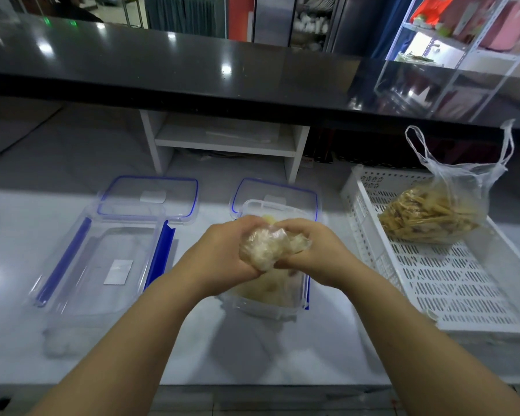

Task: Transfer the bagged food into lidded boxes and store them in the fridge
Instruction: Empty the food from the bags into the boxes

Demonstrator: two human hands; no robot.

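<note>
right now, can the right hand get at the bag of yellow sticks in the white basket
Probably not yet: the right hand, with the left hand, grips a crumpled bag over the box. The path to the stick bag in the white basket looks open otherwise.

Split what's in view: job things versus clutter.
Job: left hand, right hand, crumpled bag, middle box, empty box, left lid, right lid, bagged strips.
Idle: white basket, shelf unit, black counter, wire rack.

Glossy black counter (192,70) over white worktop (327,340); white shelf unit (222,142) beneath; rack (451,40) behind.
</note>
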